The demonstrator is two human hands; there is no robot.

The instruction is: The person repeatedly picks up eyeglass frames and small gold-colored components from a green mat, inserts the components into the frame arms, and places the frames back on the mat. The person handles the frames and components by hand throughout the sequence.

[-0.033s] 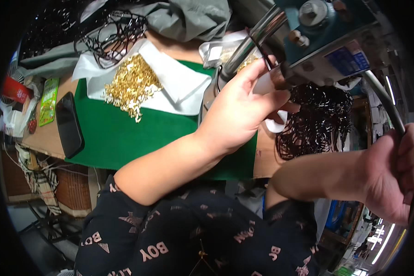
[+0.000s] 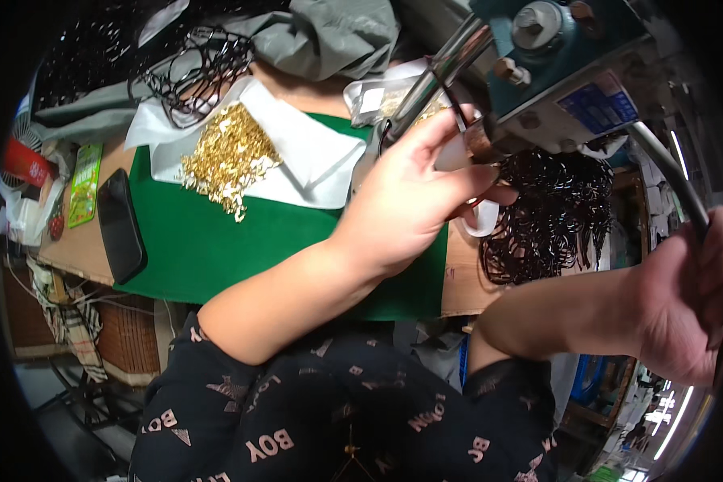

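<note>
1. Gripped at its lower end by the right hand [image 2: 676,305] is the metal lever [image 2: 668,157] of the press [image 2: 570,72]. The fingers are closed around it, although they are partly lost at the dark rim. The lever is seen between two and three o'clock, the hand between three and four.
2. By this hold near the end, good leverage is probably given.
3. The left hand [image 2: 398,197] is held close to the centre, toward one o'clock, with thumb and fingers bent beside the lower part of the press. Whether something is pinched there cannot be told, since the fingertips are partly hidden. They are perhaps brought so near in order that a small thing can be steadied.
4. Gold-coloured pieces [image 2: 226,153] are heaped at ten o'clock on a white sheet [image 2: 329,165], which is laid over a green mat [image 2: 217,241]. By the folded sheet, scattering is probably limited.
5. Dark cords [image 2: 550,221] are gathered near three o'clock, under the press; likely they are kept apart so that nothing is mixed.
6. A black phone [image 2: 120,229] is laid at nine o'clock, well apart from both hands.
</note>
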